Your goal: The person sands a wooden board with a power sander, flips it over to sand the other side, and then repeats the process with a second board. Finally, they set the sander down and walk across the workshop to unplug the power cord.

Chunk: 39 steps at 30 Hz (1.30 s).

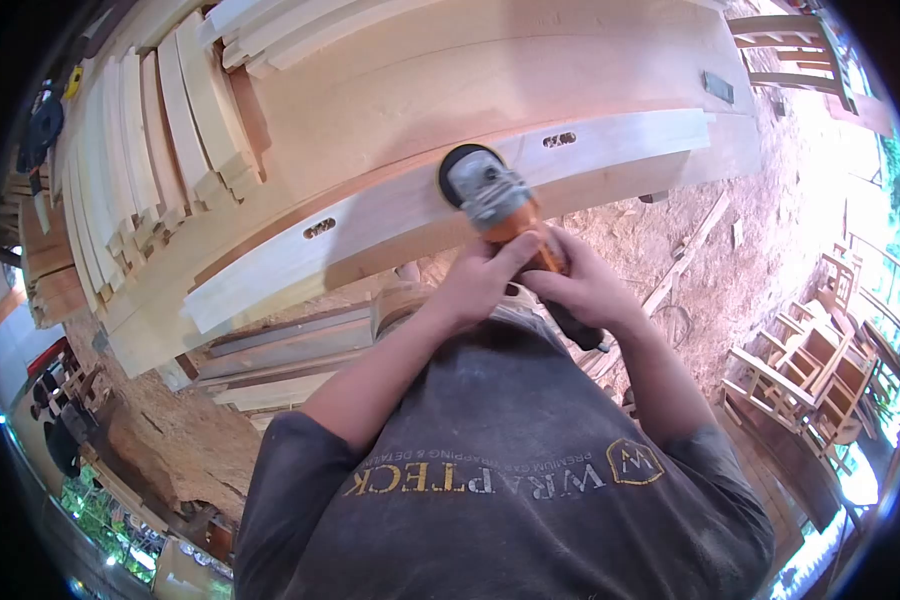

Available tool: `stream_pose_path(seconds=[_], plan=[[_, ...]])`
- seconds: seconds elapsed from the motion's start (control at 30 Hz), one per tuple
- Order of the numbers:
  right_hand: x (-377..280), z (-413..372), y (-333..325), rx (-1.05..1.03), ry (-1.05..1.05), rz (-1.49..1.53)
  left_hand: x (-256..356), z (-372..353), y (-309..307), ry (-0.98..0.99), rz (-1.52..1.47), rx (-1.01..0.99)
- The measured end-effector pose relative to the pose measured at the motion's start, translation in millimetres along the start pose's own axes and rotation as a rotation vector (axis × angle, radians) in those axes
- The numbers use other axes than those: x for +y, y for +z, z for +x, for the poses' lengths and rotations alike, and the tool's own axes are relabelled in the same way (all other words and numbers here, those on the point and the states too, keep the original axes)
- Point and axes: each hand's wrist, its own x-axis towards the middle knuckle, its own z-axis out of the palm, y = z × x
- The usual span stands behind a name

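Angle grinder (pixel 503 203) in front of you, your left grip (pixel 485 282) and right grip (pixel 587 286) wrapped around its orange body, disc (pixel 452 172) over a pale slotted board (pixel 380 228), along the near edge of the bench (pixel 410 95)

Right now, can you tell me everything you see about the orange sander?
The sander has an orange body, grey metal-looking head, round black disc with a yellowish edge, and dark tail. It slants, disc end over the pale board, tail near the shirt. The left hand and right hand grip it. I can't tell whether the disc touches the board or spins.
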Motion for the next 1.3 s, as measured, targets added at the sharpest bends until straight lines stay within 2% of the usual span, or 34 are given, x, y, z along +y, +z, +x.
stream_pose_path(seconds=[0.07,0.1,0.17,0.23,0.3,0.37,0.47,0.57,0.6,0.67,0.77,0.83,0.9,0.97,1.03,1.07,1.13,1.3], plan=[[-1.4,-8.6,-16.3,0.081,0.108,0.010,5.6,14.2,15.6,-0.038,0.009,-0.113],[0.8,-6.7,-14.7,0.047,0.107,0.044,11.2,14.4,14.6,-0.064,0.030,-0.077],[3.4,-8.7,-31.4,0.114,0.118,0.124,15.8,33.1,27.6,-0.070,0.130,-0.166],[8.0,-9.9,-47.5,0.145,0.086,0.086,16.6,49.7,41.8,-0.029,0.110,-0.185],[3.1,-13.1,-57.0,0.187,0.089,0.146,20.0,61.7,47.2,-0.067,0.194,-0.285],[-3.3,-13.0,-56.1,0.185,0.103,0.173,18.7,66.1,48.7,-0.086,0.214,-0.297],[0.2,-5.8,-43.7,0.046,0.088,0.238,4.3,56.3,36.6,-0.128,0.150,-0.175],[-1.4,8.3,-0.8,-0.105,-0.006,0.226,10.1,-1.8,0.4,-0.121,0.063,0.015],[-5.6,8.9,13.3,-0.100,0.045,0.135,4.4,-17.6,-11.7,-0.127,0.013,0.101],[-18.8,13.8,35.9,-0.164,0.052,-0.082,-16.5,-39.6,-39.2,-0.019,-0.054,0.112],[-24.9,10.7,40.5,-0.208,0.063,-0.209,-24.1,-60.4,-53.7,-0.125,-0.059,0.086],[-22.5,6.8,38.5,-0.231,0.057,-0.239,-11.6,-61.6,-33.3,-0.139,-0.075,0.131],[-10.1,-2.8,24.8,-0.150,0.072,-0.073,-9.4,-46.2,-22.6,-0.129,-0.025,0.027],[-1.1,-11.8,8.9,-0.098,0.080,-0.068,-13.5,-27.0,-7.6,-0.081,0.041,0.004],[8.4,-15.7,-5.6,-0.046,0.016,0.107,-7.6,-12.6,10.5,-0.036,0.049,-0.097],[7.3,-18.9,-13.7,-0.052,0.016,0.106,-5.5,-5.4,15.7,-0.036,0.047,-0.092],[-1.0,-27.4,-27.7,-0.023,0.108,0.088,-3.4,4.3,25.1,-0.158,0.165,-0.218],[1.6,-36.3,-46.1,-0.011,0.155,0.144,8.0,12.2,46.8,-0.092,0.097,-0.248]])
